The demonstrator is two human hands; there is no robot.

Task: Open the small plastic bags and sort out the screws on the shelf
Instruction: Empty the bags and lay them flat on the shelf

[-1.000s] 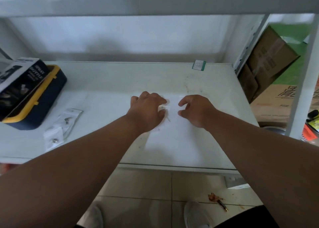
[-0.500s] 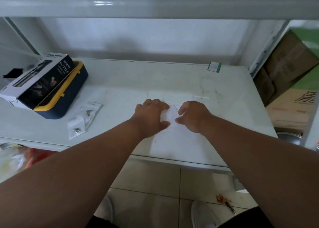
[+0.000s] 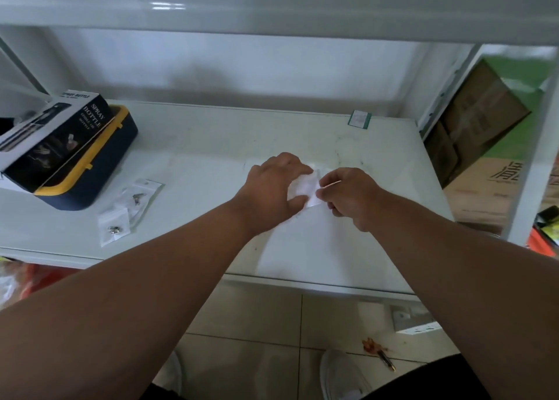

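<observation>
Two hands, left hand (image 3: pixel 273 188) and right hand (image 3: pixel 351 195), pinching one bag (image 3: pixel 304 186) | two spare bags (image 3: pixel 128 207) on shelf (image 3: pixel 211 145)

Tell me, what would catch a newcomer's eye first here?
Two bare arms reach over a white shelf, the left hand and right hand pinching a small clear plastic bag between them mid-shelf. Far left sits a navy-and-yellow case under a spray bottle box, with two more screw bags beside it.

Light: bright, diffuse | glare: streak on upper shelf beam (image 3: pixel 168 5) | shadow: soft smudge on back wall (image 3: pixel 211 82) | blur: mild overall | edges: wide-angle bowing
</observation>
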